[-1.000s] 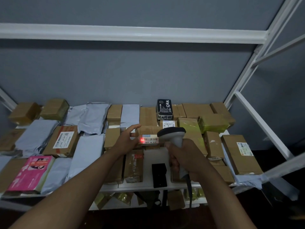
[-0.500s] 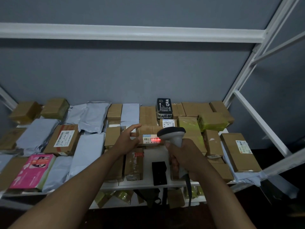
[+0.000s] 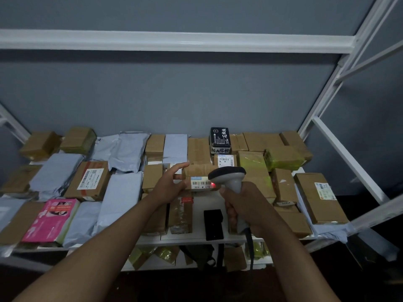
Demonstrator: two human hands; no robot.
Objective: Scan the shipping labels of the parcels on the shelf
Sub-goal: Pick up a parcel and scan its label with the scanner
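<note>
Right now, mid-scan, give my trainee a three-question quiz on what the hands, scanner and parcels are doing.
1. True or false: the right hand grips the scanner.
2. Where does the scanner's red light fall?
A. on the pink parcel
B. at the right end of the label on the small box
C. on the black box at the back
3. Fill in: the left hand steadies the small box from its ____ side.

Key: 1 true. 2 B. 3 left. The pink parcel and the black box lie apart from the light.
</note>
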